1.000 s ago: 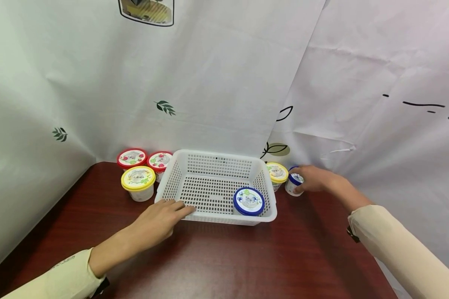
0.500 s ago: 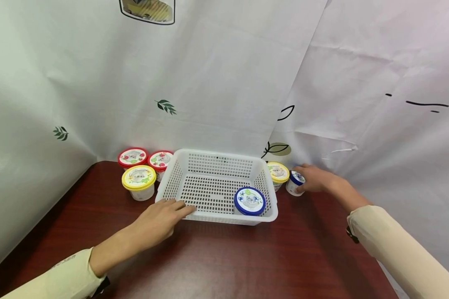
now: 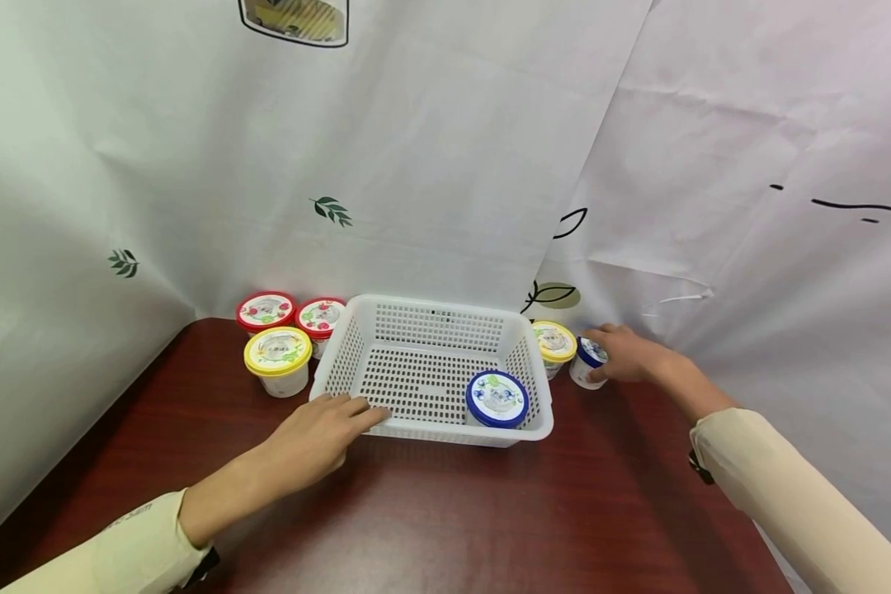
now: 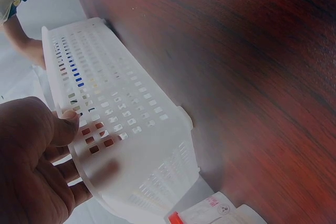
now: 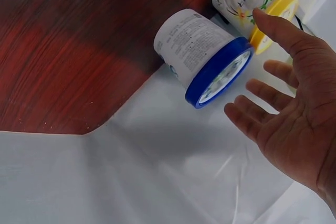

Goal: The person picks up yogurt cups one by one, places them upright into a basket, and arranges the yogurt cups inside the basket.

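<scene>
My left hand (image 3: 321,437) grips the near left rim of a white plastic basket (image 3: 426,429); in the left wrist view its thumb lies on the outer wall and the other fingers go behind the rim. Inside the basket, at the near right, stands a tub with a blue lid (image 3: 497,399). To the basket's right, my right hand (image 3: 624,353) is beside another white tub with a blue lid (image 3: 588,373). The right wrist view has that hand (image 5: 299,103) with its fingers spread and apart from the blue-lidded tub (image 5: 197,51).
Beside that tub is a yellow-lidded tub (image 3: 555,342), close to the basket's right wall. Left of the basket stand two red-lidded tubs (image 3: 266,310) and a yellow-lidded tub (image 3: 278,355). White sheeting (image 3: 445,148) hangs behind the dark red wooden table (image 3: 453,511).
</scene>
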The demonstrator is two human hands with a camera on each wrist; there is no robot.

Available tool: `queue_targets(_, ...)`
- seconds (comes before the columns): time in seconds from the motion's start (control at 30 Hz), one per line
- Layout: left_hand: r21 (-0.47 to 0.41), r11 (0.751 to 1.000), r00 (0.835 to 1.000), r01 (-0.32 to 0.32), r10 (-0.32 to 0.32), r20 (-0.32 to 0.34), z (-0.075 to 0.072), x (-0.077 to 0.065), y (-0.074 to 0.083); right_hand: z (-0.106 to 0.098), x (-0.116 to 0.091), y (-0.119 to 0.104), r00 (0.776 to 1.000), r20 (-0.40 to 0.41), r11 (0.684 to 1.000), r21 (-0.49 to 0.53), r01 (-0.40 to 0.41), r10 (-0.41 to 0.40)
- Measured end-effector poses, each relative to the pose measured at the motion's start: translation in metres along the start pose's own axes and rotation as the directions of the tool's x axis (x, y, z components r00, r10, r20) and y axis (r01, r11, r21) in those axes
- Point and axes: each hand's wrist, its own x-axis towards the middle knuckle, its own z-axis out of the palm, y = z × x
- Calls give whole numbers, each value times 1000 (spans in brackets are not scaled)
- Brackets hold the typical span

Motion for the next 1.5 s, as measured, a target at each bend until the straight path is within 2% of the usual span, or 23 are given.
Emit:
queue_targets(0.2, 7, 1000, 1000, 2, -2, 3, 0, 0, 0, 32, 32, 55, 999, -43, 1000, -23, 7, -8)
queue_targets(0.33, 8, 1000, 1000, 4, -4, 7, 1, 0, 0, 35, 37, 66, 999, -40, 999, -39, 9, -11)
queue_targets(0.57, 6, 1000, 1000, 5, -5, 22, 0, 1, 0, 28, 24, 57, 999, -34, 999, 43, -33, 34)
queue_targets(0.67, 6, 1000, 1000, 3, -3, 22, 1, 1, 0, 27, 21, 55, 999, -28, 998, 48, -39, 40)
queue_targets(0.93, 3, 1000, 999, 13, -13, 36, 0, 1, 0, 31, 25, 63, 999, -24, 996, 74, -46, 48)
queue_targets(1.07, 3, 1000, 999, 14, -14, 35, 0, 1, 1, 30, 23, 60, 998, -17, 993, 105, -59, 61)
queue_targets(1.2, -1, 1000, 999, 17, -17, 38, 0, 1, 1, 28, 16, 51, 998, -27, 994, 96, -57, 60)
queue_targets(1.27, -2, 1000, 999, 19, -18, 41, 0, 1, 1, 34, 19, 57, 998, -40, 996, 70, -51, 54)
queue_targets(1.43, 1, 1000, 999, 19, -19, 36, 0, 1, 1, 31, 13, 48, 996, -58, 997, 51, -58, 61)
queue_targets(1.5, 2, 1000, 999, 17, -17, 32, 0, 1, 1, 21, 4, 32, 997, -53, 997, 61, -56, 59)
